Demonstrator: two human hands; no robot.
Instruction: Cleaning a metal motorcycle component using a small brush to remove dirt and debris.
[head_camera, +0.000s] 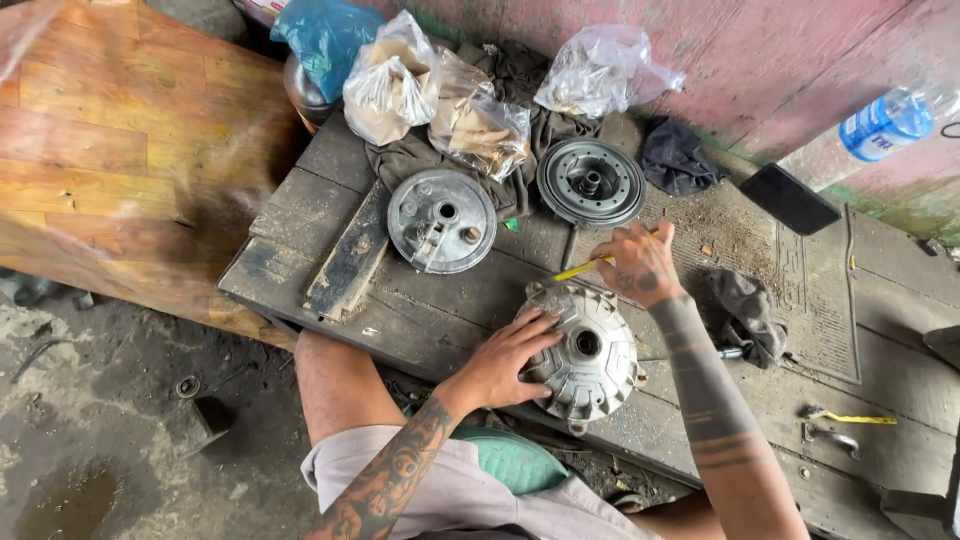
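Two hands at a grey metal hub on a worn wooden bench.

Head view: the left hand (505, 360) lies flat on the finned metal hub (585, 352), fingers spread and loosely open over its left side, pinning it to the wooden bench (330, 215) near the front edge. The right hand (638, 265) sits just behind the hub, fingers closed around a thin yellow-handled tool (580, 268) whose tip points toward the hub's upper rim. Behind, well apart from the hub, a round backing plate (441, 221) lies flat, and a ribbed round disc (591, 182) rests to its right on a dark cloth (520, 120). Clear plastic bags (440, 95) stand along the wall. A dark rag (745, 312) lies just right of the right forearm, and a black phone (790, 198) is further back.
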